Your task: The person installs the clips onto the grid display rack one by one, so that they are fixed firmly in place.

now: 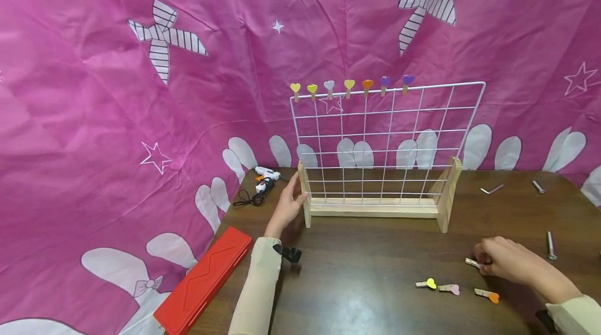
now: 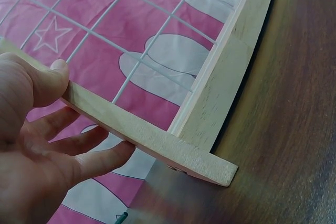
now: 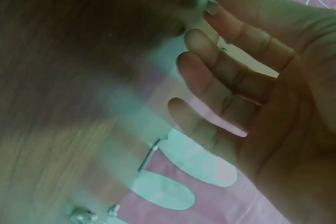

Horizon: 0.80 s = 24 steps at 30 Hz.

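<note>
A white wire grid rack (image 1: 389, 133) in a wooden stand stands on the table, with several heart clothespins (image 1: 349, 86) clipped along the left part of its top rail. My left hand (image 1: 287, 205) holds the stand's left upright (image 2: 142, 124), thumb on one side and fingers on the other. At the right, my right hand (image 1: 509, 262) pinches a small wooden clothespin (image 1: 471, 262) close over the table; its heart end is hidden by the fingers. Nearby lie a yellow heart clothespin (image 1: 426, 284), a pink one (image 1: 449, 288) and an orange one (image 1: 487, 295).
A red box (image 1: 204, 277) lies at the table's left edge. Behind the left hand is a white glue gun (image 1: 267, 173) with a black cord. To the right lie a hex key (image 1: 491, 189), a short bolt (image 1: 538, 187) and a longer bolt (image 1: 551, 246). Pink cloth hangs behind.
</note>
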Each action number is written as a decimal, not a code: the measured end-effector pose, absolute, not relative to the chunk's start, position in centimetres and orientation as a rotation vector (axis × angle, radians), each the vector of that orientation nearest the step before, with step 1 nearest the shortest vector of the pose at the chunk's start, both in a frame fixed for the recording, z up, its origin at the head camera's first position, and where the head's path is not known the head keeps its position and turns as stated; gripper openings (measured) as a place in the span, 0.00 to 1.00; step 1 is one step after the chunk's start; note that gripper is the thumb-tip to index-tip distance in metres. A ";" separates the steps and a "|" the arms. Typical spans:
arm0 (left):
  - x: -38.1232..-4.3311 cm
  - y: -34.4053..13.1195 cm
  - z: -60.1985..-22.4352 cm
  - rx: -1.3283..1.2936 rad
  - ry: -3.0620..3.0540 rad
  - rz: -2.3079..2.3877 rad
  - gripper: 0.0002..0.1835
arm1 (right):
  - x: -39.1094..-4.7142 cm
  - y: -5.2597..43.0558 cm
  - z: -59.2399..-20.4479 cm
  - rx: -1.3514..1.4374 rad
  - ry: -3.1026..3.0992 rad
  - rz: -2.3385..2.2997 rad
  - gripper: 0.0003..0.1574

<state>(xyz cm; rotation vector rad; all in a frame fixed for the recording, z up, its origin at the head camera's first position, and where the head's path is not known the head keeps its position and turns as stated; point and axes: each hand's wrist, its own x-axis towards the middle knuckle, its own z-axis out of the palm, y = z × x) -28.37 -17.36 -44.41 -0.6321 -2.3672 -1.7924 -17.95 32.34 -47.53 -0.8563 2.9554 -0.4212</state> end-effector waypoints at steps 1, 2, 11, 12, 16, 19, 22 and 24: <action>-28.4 -17.4 -44.4 -0.631 -2.368 -1.791 0.34 | -18.0 32.3 -47.4 -0.865 2.963 -0.430 0.22; -28.4 -17.4 -44.4 -0.625 -2.374 -1.790 0.34 | -18.1 32.3 -47.4 -0.887 2.981 -0.443 0.21; -28.0 -17.3 -44.2 -0.624 -2.387 -1.751 0.34 | -18.5 31.5 -45.2 -1.119 3.057 -0.795 0.18; -28.0 -17.3 -44.2 -0.624 -2.392 -1.747 0.34 | -18.6 31.4 -44.8 -1.149 3.039 -0.832 0.19; -28.0 -17.3 -44.2 -0.623 -2.391 -1.741 0.34 | -18.9 30.8 -43.1 -1.318 3.035 -0.801 0.22; -27.9 -17.3 -44.3 -0.620 -2.386 -1.734 0.34 | -19.2 30.4 -41.1 -1.384 3.070 -0.702 0.25; -27.9 -17.3 -44.4 -0.623 -2.372 -1.731 0.34 | -19.4 30.0 -38.6 -1.356 3.125 -0.576 0.26; -28.0 -17.3 -44.4 -0.632 -2.368 -1.729 0.34 | -19.5 29.8 -36.9 -1.352 3.165 -0.459 0.26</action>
